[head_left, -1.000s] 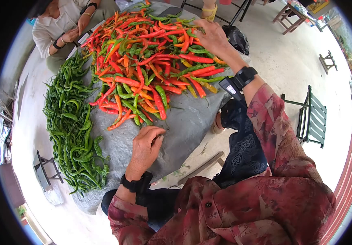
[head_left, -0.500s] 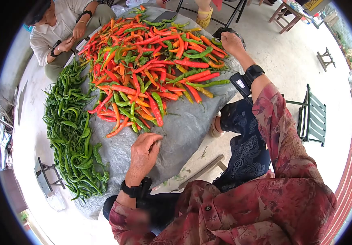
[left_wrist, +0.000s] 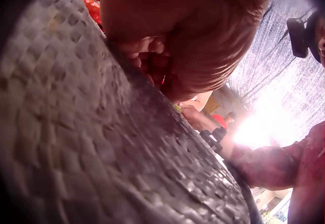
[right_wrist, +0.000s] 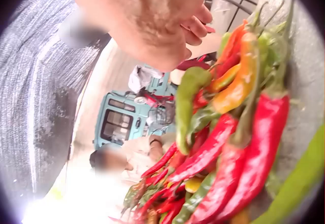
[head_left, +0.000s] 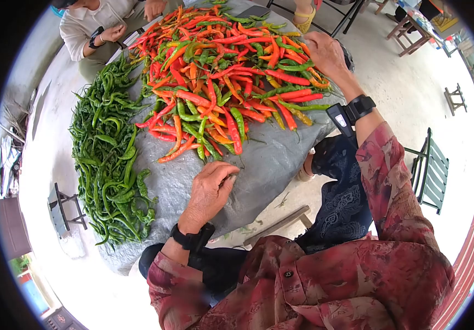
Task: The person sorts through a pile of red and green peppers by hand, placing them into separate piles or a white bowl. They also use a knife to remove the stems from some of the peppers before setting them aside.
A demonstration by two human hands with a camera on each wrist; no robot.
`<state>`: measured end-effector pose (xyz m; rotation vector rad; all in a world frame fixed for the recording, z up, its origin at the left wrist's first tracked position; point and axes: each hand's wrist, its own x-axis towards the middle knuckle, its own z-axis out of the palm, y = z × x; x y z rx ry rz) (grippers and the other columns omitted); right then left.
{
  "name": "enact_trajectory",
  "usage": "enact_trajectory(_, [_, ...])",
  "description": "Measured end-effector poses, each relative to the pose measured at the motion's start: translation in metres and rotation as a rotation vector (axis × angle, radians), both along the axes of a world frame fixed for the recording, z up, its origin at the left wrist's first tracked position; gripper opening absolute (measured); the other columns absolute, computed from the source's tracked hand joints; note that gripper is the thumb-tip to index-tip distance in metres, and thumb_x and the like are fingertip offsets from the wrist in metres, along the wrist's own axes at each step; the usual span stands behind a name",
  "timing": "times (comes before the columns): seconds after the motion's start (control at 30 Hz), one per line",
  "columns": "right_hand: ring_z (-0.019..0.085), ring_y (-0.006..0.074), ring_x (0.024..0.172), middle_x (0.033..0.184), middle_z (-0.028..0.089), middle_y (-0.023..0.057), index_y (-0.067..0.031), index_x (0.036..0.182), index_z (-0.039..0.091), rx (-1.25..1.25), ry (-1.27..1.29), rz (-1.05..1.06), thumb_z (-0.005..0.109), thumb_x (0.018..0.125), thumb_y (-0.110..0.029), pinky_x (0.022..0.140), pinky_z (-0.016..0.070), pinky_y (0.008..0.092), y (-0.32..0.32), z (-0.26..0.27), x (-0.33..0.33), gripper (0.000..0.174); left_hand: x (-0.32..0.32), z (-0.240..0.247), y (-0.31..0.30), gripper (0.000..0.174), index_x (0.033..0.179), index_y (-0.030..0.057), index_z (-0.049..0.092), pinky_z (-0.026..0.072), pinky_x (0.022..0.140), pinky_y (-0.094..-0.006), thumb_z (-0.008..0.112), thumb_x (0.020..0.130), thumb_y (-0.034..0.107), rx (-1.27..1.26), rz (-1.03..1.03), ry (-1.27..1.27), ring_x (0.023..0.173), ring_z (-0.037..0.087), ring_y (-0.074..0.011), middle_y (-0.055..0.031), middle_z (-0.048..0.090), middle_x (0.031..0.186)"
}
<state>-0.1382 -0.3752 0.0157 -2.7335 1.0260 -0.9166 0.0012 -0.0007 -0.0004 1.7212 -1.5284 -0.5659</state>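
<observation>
My left hand point(head_left: 211, 190) rests over the grey woven sheet point(head_left: 275, 159), just in front of the chili peppers. Its fingers are bent in under the palm, and nothing shows between them in the left wrist view. At the far right edge of the pile of red, orange and green chili peppers point(head_left: 231, 71), my right hand point(head_left: 327, 55) reaches out with loosely bent fingers. In the right wrist view a small red patch lies beside its fingertips, above a green pepper point(right_wrist: 188, 97) and several red peppers point(right_wrist: 264, 137).
A long heap of green chili peppers point(head_left: 105, 148) lies along the left. Another person point(head_left: 99, 22) sits beyond it. A dark flat object point(head_left: 254, 11) lies at the far edge. Green slatted chair point(head_left: 434, 170) and small stools point(head_left: 455, 99) stand on the floor at right.
My right hand went from the pile out past its right edge, then came back to the edge. My left hand stays put. The head view has shifted, moving the scene rightward and up.
</observation>
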Motion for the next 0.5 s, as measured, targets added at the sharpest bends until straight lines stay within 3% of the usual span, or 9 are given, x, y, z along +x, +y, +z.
enact_trajectory(0.03, [0.062, 0.0332, 0.086, 0.094, 0.064, 0.0157, -0.0072, 0.094, 0.063, 0.000, 0.000, 0.002, 0.047, 0.085, -0.018, 0.076, 0.0491, 0.0435, 0.014, 0.009, 0.007, 0.021, 0.000, 0.000, 0.000, 0.019, 0.095, 0.0008, 0.062, 0.0500, 0.068, -0.0313, 0.060, 0.077, -0.003, -0.008, -0.006, -0.005, 0.081, 0.061, -0.0252, -0.0124, 0.061, 0.092])
enact_trajectory(0.1, [0.062, 0.0321, 0.081, 0.086, 0.064, 0.0146, -0.0069, 0.093, 0.062, 0.084, -0.139, 0.379, 0.052, 0.085, -0.022, 0.074, 0.0489, 0.0429, 0.054, 0.026, 0.026, 0.021, 0.000, -0.001, -0.001, 0.019, 0.095, 0.0009, 0.062, 0.0500, 0.068, -0.0315, 0.060, 0.077, -0.003, -0.015, -0.011, -0.009, 0.081, 0.061, -0.0256, -0.0123, 0.062, 0.091])
enact_trajectory(0.17, [0.060, 0.0305, 0.085, 0.092, 0.062, 0.0121, -0.0079, 0.107, 0.061, 0.127, -0.023, 0.543, 0.059, 0.082, -0.012, 0.076, 0.0484, 0.0397, 0.087, 0.026, 0.039, 0.026, 0.000, -0.002, -0.001, 0.018, 0.094, 0.0009, 0.062, 0.0499, 0.069, -0.0319, 0.060, 0.077, -0.004, -0.002, -0.003, -0.016, 0.082, 0.061, -0.0263, -0.0123, 0.062, 0.091])
enact_trajectory(0.27, [0.057, 0.0294, 0.090, 0.094, 0.056, 0.0106, -0.0098, 0.113, 0.057, 0.030, 0.188, 0.673, 0.067, 0.076, -0.014, 0.075, 0.0484, 0.0391, 0.120, 0.011, 0.052, 0.038, 0.000, -0.002, -0.001, 0.018, 0.094, 0.0013, 0.062, 0.0497, 0.070, -0.0327, 0.060, 0.076, -0.003, -0.022, 0.000, -0.019, 0.082, 0.061, -0.0275, -0.0124, 0.062, 0.091])
enact_trajectory(0.37, [0.054, 0.0289, 0.094, 0.098, 0.052, 0.0099, -0.0103, 0.115, 0.055, -0.026, 0.216, 0.638, 0.072, 0.071, -0.017, 0.076, 0.0483, 0.0396, 0.142, 0.000, 0.070, 0.047, 0.000, -0.002, 0.000, 0.019, 0.094, 0.0019, 0.062, 0.0493, 0.072, -0.0340, 0.060, 0.076, -0.003, -0.035, -0.007, -0.011, 0.084, 0.061, -0.0288, -0.0126, 0.062, 0.090])
enact_trajectory(0.5, [0.058, 0.0315, 0.086, 0.097, 0.052, 0.0106, -0.0084, 0.106, 0.049, 0.099, 0.080, 0.524, 0.073, 0.070, -0.017, 0.073, 0.0490, 0.0412, 0.159, -0.003, 0.091, 0.044, 0.000, -0.004, 0.001, 0.018, 0.093, 0.0024, 0.062, 0.0489, 0.074, -0.0352, 0.061, 0.075, -0.002, -0.060, -0.005, -0.040, 0.085, 0.060, -0.0296, -0.0121, 0.062, 0.090])
